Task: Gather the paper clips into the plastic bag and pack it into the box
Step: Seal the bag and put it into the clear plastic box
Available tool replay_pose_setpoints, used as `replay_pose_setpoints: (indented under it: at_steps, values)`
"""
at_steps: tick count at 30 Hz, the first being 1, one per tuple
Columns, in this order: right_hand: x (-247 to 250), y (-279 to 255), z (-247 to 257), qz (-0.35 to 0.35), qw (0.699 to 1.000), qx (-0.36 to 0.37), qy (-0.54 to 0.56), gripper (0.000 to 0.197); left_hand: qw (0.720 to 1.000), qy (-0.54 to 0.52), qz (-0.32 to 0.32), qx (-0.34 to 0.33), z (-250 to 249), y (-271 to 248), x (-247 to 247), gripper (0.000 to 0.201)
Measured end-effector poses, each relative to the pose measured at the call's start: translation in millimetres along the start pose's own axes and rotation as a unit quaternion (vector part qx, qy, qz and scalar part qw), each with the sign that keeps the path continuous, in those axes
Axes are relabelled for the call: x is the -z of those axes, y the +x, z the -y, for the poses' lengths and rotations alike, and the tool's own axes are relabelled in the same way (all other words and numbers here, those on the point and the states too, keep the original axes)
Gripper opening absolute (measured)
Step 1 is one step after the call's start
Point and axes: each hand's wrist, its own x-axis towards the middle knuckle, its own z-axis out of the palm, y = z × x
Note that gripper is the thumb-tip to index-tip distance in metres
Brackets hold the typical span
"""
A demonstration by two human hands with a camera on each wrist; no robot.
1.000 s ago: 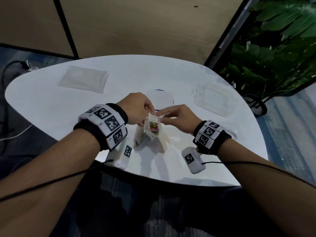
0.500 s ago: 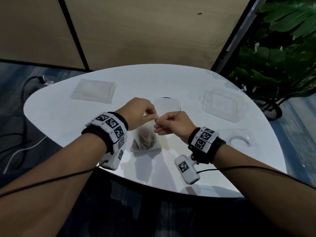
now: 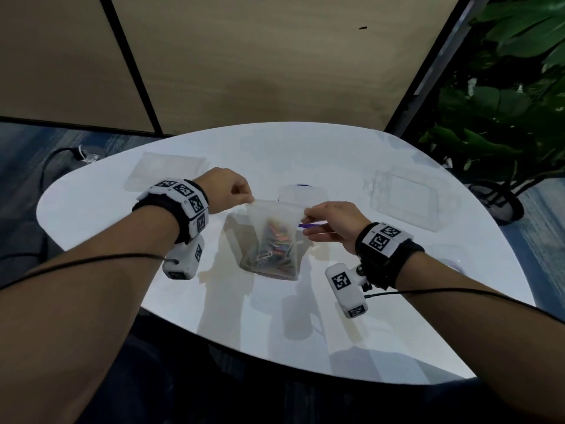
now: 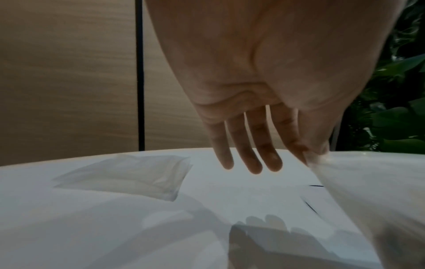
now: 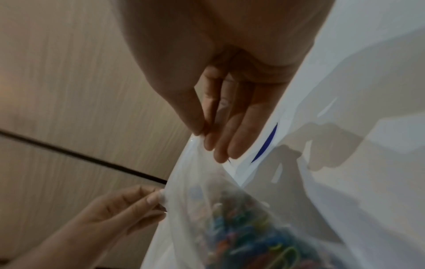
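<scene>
A clear plastic bag (image 3: 273, 237) hangs upright over the white table (image 3: 305, 316), its bottom on the tabletop, with coloured paper clips (image 3: 276, 243) heaped inside. My left hand (image 3: 243, 195) pinches the bag's top left corner; my right hand (image 3: 307, 215) pinches the top right corner, so the top edge is stretched flat between them. In the right wrist view the right hand (image 5: 202, 136) pinches the bag (image 5: 197, 191) with thumb and forefinger, and the clips (image 5: 248, 234) show through the film. In the left wrist view the left hand (image 4: 308, 154) pinches the bag (image 4: 368, 191), other fingers hanging straight.
A clear plastic box (image 3: 406, 200) lies open at the right of the table. A small clear lidded container (image 3: 301, 194) sits just behind the bag. Spare flat bags (image 3: 165, 172) lie at the far left. A potted plant (image 3: 504, 117) stands beyond the table's right edge.
My hands have drawn apart along the bag's top edge, from pinching close together at the middle to one at each corner. The bag now hangs spread flat and taller.
</scene>
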Motion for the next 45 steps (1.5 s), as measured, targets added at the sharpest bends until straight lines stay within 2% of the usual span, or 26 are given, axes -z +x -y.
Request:
replay_pose_setpoints:
  at_steps: [3,4,5,7,8,9,12,14,16,19,21,24,29,32,34,36,38,41,43,45]
  values:
    - [8,12,-3,-0.025,0.993,0.049,-0.106,0.018,0.999,-0.011,-0.013,0.036,14,10,-7,0.023]
    - [16,17,-5,-0.053,0.980,0.079,-0.172,0.017,0.998,-0.003,-0.027,0.054,21,13,-11,0.024]
    - [27,22,-6,-0.095,0.953,0.113,-0.265,0.016,0.996,0.008,-0.045,0.081,29,15,-15,0.027]
    - [58,29,-7,-0.181,0.865,0.144,-0.445,0.021,0.985,0.021,-0.076,0.156,51,17,-23,0.041]
    - [76,32,-8,-0.211,0.833,0.132,-0.493,0.029,0.978,0.025,-0.091,0.185,62,16,-28,0.052]
    - [95,34,-11,-0.234,0.816,0.105,-0.518,0.041,0.974,0.027,-0.107,0.198,71,15,-33,0.061]
    - [144,37,-25,-0.273,0.780,-0.020,-0.563,0.077,0.969,0.016,-0.143,0.199,89,13,-46,0.074]
    - [164,38,-38,-0.272,0.759,-0.068,-0.587,0.074,0.968,0.021,-0.133,0.214,95,14,-51,0.079]
    - [175,39,-48,-0.261,0.761,-0.061,-0.591,0.058,0.963,0.026,-0.134,0.232,95,15,-52,0.076]
    - [173,39,-51,-0.259,0.766,-0.011,-0.588,0.038,0.958,0.062,-0.138,0.245,93,17,-48,0.051]
    - [163,37,-50,-0.234,0.759,0.022,-0.607,0.032,0.955,0.077,-0.126,0.258,91,18,-46,0.034]
    - [141,24,-50,-0.179,0.748,0.070,-0.635,0.029,0.952,0.112,-0.115,0.261,84,15,-44,0.023]
    - [100,-14,-63,-0.083,0.729,0.115,-0.669,0.028,0.957,0.110,-0.099,0.248,62,11,-34,0.025]
    - [85,-40,-67,-0.016,0.716,0.120,-0.688,0.032,0.960,0.034,-0.128,0.248,40,11,-23,0.045]
    - [82,-54,-64,0.031,0.730,0.122,-0.671,0.034,0.958,-0.009,-0.176,0.225,18,10,-11,0.045]
    - [89,-63,-57,0.048,0.791,0.134,-0.595,0.030,0.957,-0.033,-0.236,0.166,-10,10,-1,0.030]
    - [106,-66,-47,-0.011,0.840,0.161,-0.518,0.023,0.958,-0.053,-0.268,0.085,-44,9,2,0.020]
    - [148,-61,-41,-0.164,0.842,0.165,-0.486,0.018,0.968,-0.068,-0.239,-0.035,-97,5,-11,0.019]
    - [177,-56,-49,-0.235,0.826,0.086,-0.505,0.030,0.981,-0.056,-0.168,-0.079,-129,2,-31,0.023]
    - [200,-53,-67,-0.273,0.807,-0.049,-0.522,0.055,0.994,0.007,-0.072,-0.086,-154,-3,-55,0.026]
